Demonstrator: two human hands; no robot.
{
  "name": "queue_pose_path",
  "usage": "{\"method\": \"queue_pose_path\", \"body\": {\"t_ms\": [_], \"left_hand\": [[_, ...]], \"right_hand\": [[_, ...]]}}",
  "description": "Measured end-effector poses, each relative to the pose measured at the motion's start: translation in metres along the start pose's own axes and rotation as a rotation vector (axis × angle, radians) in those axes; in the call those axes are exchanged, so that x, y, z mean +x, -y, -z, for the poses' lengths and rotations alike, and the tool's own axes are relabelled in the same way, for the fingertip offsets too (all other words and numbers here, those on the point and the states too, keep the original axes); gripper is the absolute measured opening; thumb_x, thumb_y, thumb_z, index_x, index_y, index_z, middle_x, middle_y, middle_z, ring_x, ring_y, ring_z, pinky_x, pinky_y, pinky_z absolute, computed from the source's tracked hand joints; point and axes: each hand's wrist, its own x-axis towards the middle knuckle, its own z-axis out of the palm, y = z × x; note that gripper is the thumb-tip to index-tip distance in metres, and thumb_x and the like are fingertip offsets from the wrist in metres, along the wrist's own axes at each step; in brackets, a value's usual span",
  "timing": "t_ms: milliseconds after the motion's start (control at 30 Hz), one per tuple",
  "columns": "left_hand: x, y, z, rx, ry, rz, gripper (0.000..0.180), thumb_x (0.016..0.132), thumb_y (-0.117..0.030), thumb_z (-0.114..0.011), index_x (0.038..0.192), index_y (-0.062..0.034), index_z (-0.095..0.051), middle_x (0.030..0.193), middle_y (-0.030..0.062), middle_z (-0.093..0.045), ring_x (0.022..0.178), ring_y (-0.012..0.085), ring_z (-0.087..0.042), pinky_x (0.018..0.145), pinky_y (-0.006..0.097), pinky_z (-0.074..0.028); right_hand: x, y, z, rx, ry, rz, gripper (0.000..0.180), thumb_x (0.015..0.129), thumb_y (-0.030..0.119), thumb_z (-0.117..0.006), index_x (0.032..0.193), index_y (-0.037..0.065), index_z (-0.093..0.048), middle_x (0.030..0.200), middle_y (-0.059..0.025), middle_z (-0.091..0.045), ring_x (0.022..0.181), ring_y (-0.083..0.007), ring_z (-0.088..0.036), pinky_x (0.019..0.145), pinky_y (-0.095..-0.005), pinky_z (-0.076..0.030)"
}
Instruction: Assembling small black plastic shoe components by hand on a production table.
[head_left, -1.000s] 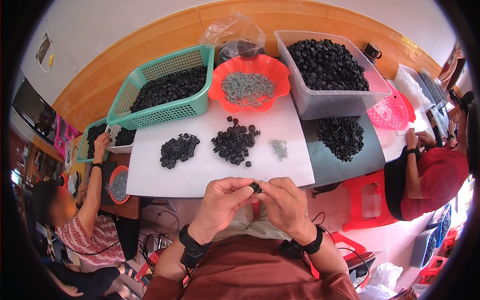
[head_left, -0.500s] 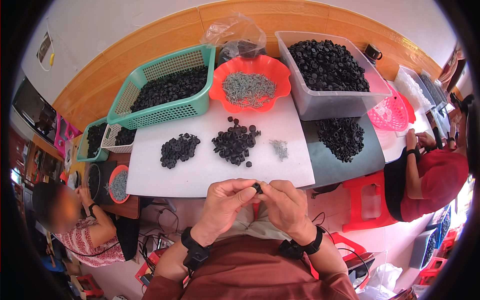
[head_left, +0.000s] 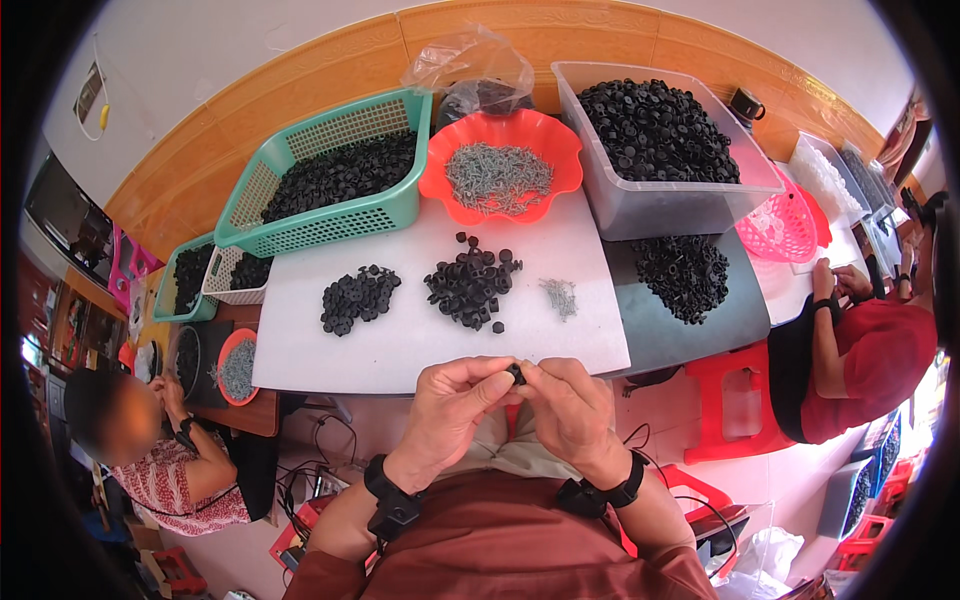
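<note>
My left hand (head_left: 453,408) and my right hand (head_left: 570,408) meet just off the table's near edge. Pinched between their fingertips is a small black plastic part (head_left: 516,373), mostly covered by the fingers. On the white board (head_left: 420,358) beyond them lie a left pile of flat black pieces (head_left: 360,298), a middle pile of chunkier black pieces (head_left: 470,288) and a small heap of screws (head_left: 560,298). One loose black piece (head_left: 498,327) sits in front of the middle pile.
Behind the piles stand a green basket (head_left: 318,226), a red scalloped bowl (head_left: 500,212) of screws and a clear bin (head_left: 660,200) of black parts. More black parts (head_left: 683,278) cover a dark board at right. Co-workers sit on both sides; cables hang below the table.
My hands stay in nearly the same place, with the black part still between the fingertips. The co-worker at left has shifted slightly.
</note>
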Motion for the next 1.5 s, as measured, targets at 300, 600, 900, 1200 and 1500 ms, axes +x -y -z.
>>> {"method": "queue_pose_path", "body": {"t_ms": [300, 600, 900, 1200, 1500], "left_hand": [[0.000, -0.005, -0.003, 0.116, 0.003, -0.018, 0.023, 0.097, -0.001, -0.069, 0.119, 0.0046, -0.071, 0.115, 0.0109, -0.073, 0.098, 0.0145, -0.069, 0.087, 0.028, -0.060], [-0.001, 0.000, -0.002, 0.155, -0.010, -0.020, 0.022, 0.095, -0.002, -0.072, 0.116, 0.0047, -0.073, 0.110, 0.0120, -0.075, 0.097, 0.0141, -0.070, 0.089, 0.029, -0.058], [-0.006, 0.001, -0.008, 0.174, 0.023, -0.005, 0.019, 0.096, -0.002, -0.072, 0.113, 0.0047, -0.073, 0.111, 0.0129, -0.075, 0.098, 0.0153, -0.070, 0.091, 0.029, -0.057], [-0.007, 0.005, -0.007, 0.182, 0.013, -0.014, 0.019, 0.096, -0.001, -0.071, 0.115, 0.0045, -0.073, 0.109, 0.0127, -0.075, 0.097, 0.0137, -0.070, 0.088, 0.027, -0.057], [-0.013, 0.003, 0.001, 0.134, -0.024, 0.071, 0.024, 0.094, 0.001, -0.073, 0.116, 0.0019, -0.064, 0.111, 0.0098, -0.072, 0.099, 0.0128, -0.069, 0.090, 0.027, -0.057]], "right_hand": [[0.002, -0.003, 0.001, 0.052, -0.006, -0.003, 0.044, 0.077, -0.007, -0.077, 0.119, 0.001, -0.067, 0.095, -0.0100, -0.066, 0.068, -0.0246, -0.069, 0.054, -0.0340, -0.055], [0.001, -0.003, 0.004, 0.056, -0.010, -0.002, 0.042, 0.073, -0.008, -0.079, 0.112, 0.003, -0.068, 0.093, -0.0092, -0.066, 0.067, -0.0236, -0.069, 0.053, -0.0335, -0.055], [-0.002, -0.007, 0.010, 0.015, 0.011, 0.085, 0.037, 0.072, -0.009, -0.078, 0.105, 0.002, -0.067, 0.092, -0.0099, -0.065, 0.063, -0.0231, -0.067, 0.051, -0.0335, -0.054], [-0.001, -0.004, 0.016, 0.008, 0.059, 0.088, 0.035, 0.076, 0.001, -0.084, 0.106, 0.003, -0.066, 0.090, -0.0102, -0.065, 0.062, -0.0242, -0.065, 0.052, -0.0341, -0.052], [0.004, 0.010, 0.026, -0.022, 0.298, -0.056, 0.042, 0.079, 0.008, -0.084, 0.117, 0.008, -0.067, 0.100, -0.0088, -0.061, 0.072, -0.0267, -0.066, 0.058, -0.0375, -0.054]]}}
